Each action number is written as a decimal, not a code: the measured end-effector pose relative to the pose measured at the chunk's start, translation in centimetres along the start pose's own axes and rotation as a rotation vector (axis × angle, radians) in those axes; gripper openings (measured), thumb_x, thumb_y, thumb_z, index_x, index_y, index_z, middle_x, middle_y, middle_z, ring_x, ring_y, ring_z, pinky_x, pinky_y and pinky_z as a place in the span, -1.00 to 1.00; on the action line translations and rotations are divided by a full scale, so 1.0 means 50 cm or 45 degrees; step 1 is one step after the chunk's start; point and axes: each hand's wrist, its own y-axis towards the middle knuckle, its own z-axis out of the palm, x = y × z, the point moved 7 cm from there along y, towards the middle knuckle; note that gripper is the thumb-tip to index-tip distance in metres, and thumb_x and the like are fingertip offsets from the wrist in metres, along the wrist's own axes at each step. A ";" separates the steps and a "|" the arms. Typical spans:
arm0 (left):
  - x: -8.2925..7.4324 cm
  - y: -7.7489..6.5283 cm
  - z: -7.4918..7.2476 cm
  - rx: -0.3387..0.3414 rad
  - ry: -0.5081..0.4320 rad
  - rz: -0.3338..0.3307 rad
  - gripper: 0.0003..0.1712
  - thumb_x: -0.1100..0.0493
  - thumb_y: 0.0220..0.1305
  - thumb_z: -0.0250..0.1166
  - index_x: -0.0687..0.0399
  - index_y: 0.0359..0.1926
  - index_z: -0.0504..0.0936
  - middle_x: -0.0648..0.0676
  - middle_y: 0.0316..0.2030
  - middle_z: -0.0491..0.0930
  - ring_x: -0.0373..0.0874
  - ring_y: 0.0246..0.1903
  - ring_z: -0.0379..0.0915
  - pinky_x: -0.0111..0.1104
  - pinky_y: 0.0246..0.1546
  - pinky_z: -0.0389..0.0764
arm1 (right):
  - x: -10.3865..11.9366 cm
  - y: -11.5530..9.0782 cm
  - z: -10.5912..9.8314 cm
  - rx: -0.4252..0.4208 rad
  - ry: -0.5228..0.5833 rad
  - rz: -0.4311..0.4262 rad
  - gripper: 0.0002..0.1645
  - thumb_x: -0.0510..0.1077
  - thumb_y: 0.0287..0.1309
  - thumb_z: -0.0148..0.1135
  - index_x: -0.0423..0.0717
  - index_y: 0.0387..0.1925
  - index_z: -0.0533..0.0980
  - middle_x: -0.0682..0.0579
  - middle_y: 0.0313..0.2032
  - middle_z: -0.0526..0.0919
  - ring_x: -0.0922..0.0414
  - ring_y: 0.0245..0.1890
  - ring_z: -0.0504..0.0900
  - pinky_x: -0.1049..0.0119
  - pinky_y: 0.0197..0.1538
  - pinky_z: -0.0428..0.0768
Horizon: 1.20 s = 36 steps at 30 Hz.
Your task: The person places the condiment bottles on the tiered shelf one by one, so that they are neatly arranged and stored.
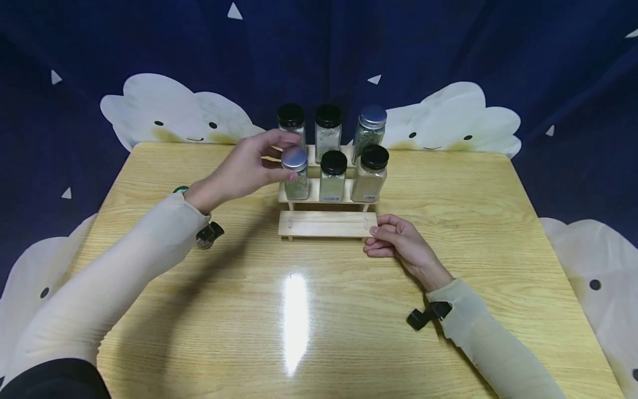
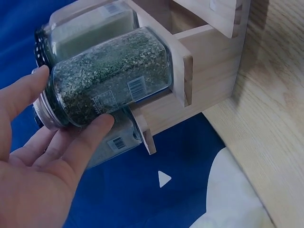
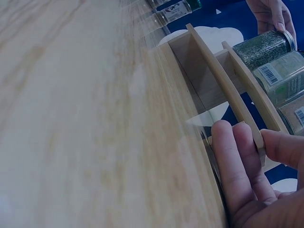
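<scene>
My left hand (image 1: 256,164) pinches a silver-lidded spice jar (image 1: 297,185) of dried green herbs near its lid, at the left end of the rack's middle tier. In the left wrist view, the thumb is by the lid and a fingertip (image 2: 105,122) touches the glass. The stepped wooden rack (image 1: 328,224) has a bare lowest shelf. Its right end sits between the thumb and fingers of my right hand (image 1: 399,244). Beside the held jar stand a black-lidded jar of pale green contents (image 1: 332,180) and a black-lidded jar of beige powder (image 1: 369,180).
Along the top tier stand two black-lidded jars, one with whitish contents (image 1: 328,136), and a silver-lidded herb jar (image 1: 370,133). A green-lidded jar (image 3: 173,10) is on the table, mostly hidden behind the left forearm in the head view. A dark blue curtain (image 1: 299,50) hangs behind.
</scene>
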 end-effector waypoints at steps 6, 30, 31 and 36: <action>0.000 -0.002 -0.002 0.011 0.009 0.016 -0.30 0.41 0.29 0.57 0.31 0.42 0.57 0.21 0.29 0.62 0.10 0.19 0.61 -0.09 0.25 0.69 | 0.000 0.000 -0.001 -0.009 -0.009 0.001 -0.79 -0.48 0.57 0.06 -0.34 0.11 0.31 -0.14 -0.34 0.77 0.04 -0.33 0.85 0.21 -0.15 0.86; -0.024 -0.111 -0.096 -0.147 0.148 -0.004 -0.50 0.21 0.47 0.49 0.15 0.37 0.67 0.05 0.30 0.65 -0.04 0.29 0.53 -0.13 0.31 0.58 | 0.004 0.000 0.002 0.011 -0.013 -0.003 -0.81 -0.45 0.60 0.06 -0.38 0.12 0.31 -0.16 -0.32 0.77 0.04 -0.32 0.86 0.21 -0.14 0.86; -0.027 -0.120 -0.103 -0.165 0.155 0.001 -0.51 0.22 0.47 0.49 0.14 0.36 0.68 0.05 0.29 0.66 -0.05 0.28 0.54 -0.18 0.30 0.59 | 0.004 0.000 0.003 0.012 -0.014 -0.004 -0.81 -0.45 0.61 0.06 -0.38 0.12 0.31 -0.16 -0.32 0.77 0.04 -0.32 0.86 0.21 -0.14 0.86; -0.027 -0.168 -0.135 -0.254 0.163 -0.005 -0.55 0.26 0.44 0.50 0.13 0.31 0.72 0.05 0.27 0.68 -0.18 0.23 0.58 -0.40 0.23 0.61 | 0.002 0.001 0.002 0.004 -0.011 -0.001 -0.82 -0.47 0.60 0.04 -0.35 0.10 0.30 -0.14 -0.33 0.77 0.04 -0.33 0.86 0.21 -0.15 0.86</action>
